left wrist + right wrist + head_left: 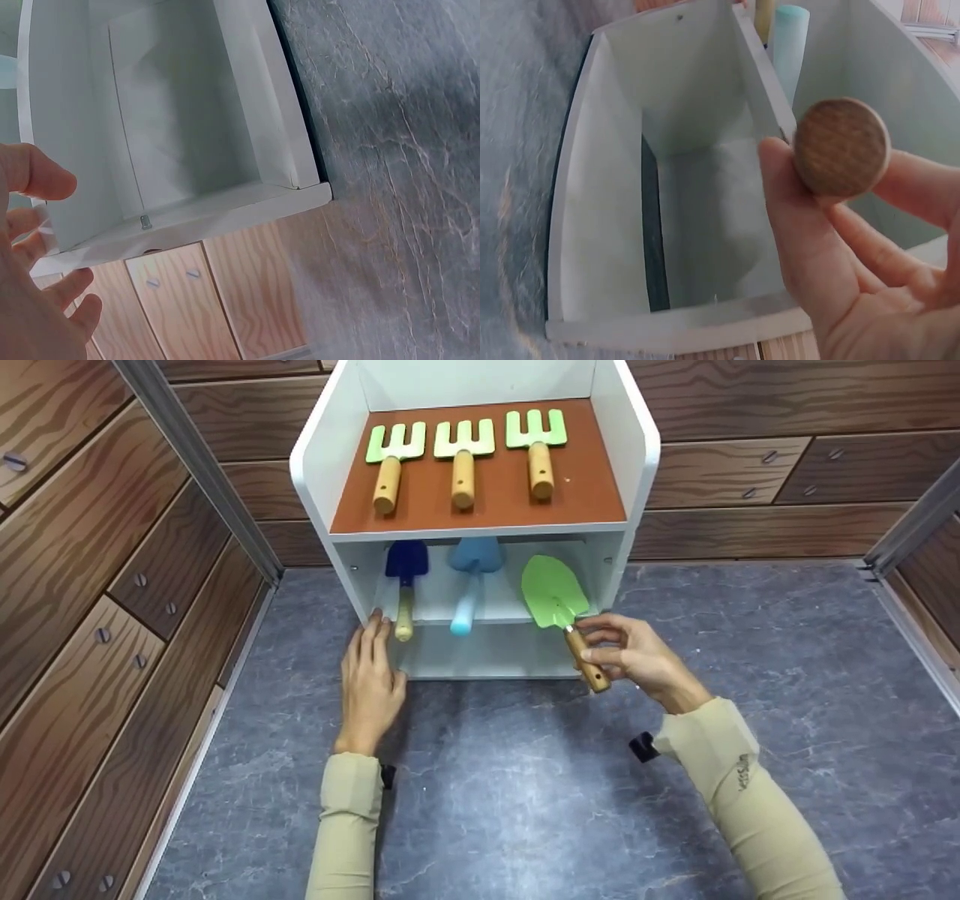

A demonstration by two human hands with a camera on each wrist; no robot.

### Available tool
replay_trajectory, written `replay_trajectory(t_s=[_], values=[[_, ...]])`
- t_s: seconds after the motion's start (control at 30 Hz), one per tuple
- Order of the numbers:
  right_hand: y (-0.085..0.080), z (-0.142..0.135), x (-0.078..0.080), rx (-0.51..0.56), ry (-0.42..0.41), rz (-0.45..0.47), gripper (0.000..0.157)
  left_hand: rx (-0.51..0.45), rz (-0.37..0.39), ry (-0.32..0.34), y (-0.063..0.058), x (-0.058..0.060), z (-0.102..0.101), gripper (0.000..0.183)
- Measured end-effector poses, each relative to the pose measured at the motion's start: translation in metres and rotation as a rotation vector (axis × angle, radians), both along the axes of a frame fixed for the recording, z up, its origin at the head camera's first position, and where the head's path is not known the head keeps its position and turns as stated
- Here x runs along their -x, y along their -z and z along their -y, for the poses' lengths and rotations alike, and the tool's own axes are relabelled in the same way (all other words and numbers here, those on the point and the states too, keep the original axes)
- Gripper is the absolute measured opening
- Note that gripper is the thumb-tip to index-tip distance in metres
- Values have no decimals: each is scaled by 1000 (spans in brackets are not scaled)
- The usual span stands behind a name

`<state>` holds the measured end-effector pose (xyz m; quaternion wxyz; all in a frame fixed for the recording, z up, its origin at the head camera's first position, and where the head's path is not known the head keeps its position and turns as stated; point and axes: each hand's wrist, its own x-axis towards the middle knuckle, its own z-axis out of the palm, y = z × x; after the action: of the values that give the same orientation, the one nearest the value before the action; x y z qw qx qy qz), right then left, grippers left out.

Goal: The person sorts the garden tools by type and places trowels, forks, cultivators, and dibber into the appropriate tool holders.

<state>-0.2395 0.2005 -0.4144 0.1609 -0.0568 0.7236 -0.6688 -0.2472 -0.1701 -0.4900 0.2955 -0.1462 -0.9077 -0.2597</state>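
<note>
My right hand (637,656) grips the wooden handle of a green trowel (553,585), its blade tilted up toward the right side of the middle shelf (435,600). In the right wrist view the round handle end (841,148) shows between thumb and fingers. At the cabinet's left front edge, my left hand (367,686) rests with its fingers extended against the side panel (202,225). On the middle shelf lie a dark blue trowel (406,559) with a wooden handle and a light blue trowel (463,615), their handles sticking out over the front.
Three green hand forks (463,476) with wooden handles lie on the brown top (420,521) of the white cabinet (637,442). Below the middle shelf is a lower compartment (487,652). Wood-patterned walls (735,472) surround the grey marbled floor (510,810).
</note>
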Motion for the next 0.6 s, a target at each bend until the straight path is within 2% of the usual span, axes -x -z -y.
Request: replay_trajectory(t_s=[0.23, 0.6], values=[[-6, 15, 8, 81, 38, 4, 51, -10, 3, -2, 0, 0, 1, 64], [-19, 37, 18, 139, 115, 36, 53, -8, -7, -1, 1, 1, 0, 64]])
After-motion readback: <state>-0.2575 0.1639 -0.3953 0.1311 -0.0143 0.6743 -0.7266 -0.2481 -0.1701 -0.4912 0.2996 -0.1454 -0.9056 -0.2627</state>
